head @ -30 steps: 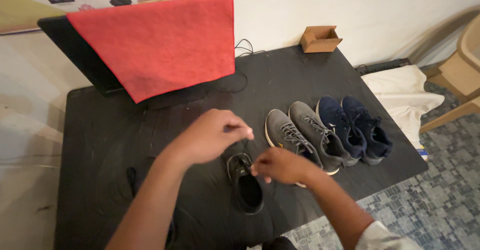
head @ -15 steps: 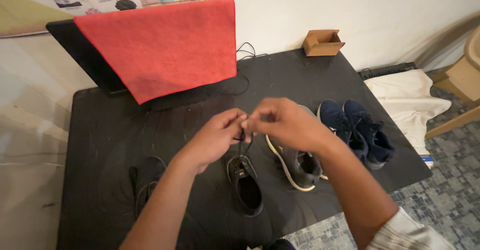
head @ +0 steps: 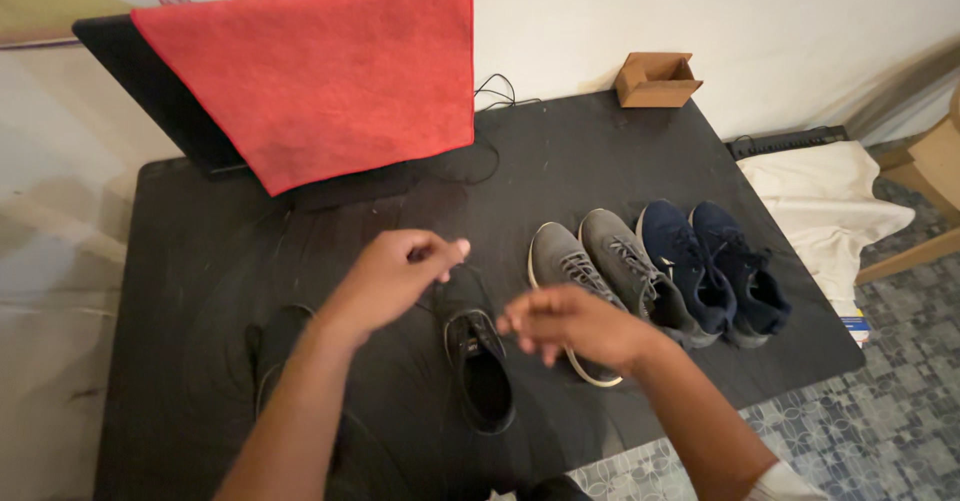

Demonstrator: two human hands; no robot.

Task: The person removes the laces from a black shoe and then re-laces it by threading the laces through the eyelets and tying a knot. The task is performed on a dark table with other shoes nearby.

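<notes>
Only one view here, from the head camera, so here's what we've got. We're in the middle of lacing up the black shoe [head: 478, 366], which sits on the black table [head: 200, 251] right between our two hands. Looks to us like the lace is being pulled snug.

Left hand [head: 392, 279] is up above the toe, fingers curled with thumb and forefinger pinched on the thin black lace [head: 470, 281] that runs down to the shoe. Right hand [head: 568, 323] is just beside the tongue, fingers bunched. It's blurry, so we can't tell if it's actually got the other lace end.

Next move probably needs both ends held with even tension.

Grey pair [head: 600, 271] and navy pair [head: 715, 266] are lined up to the right.
</notes>
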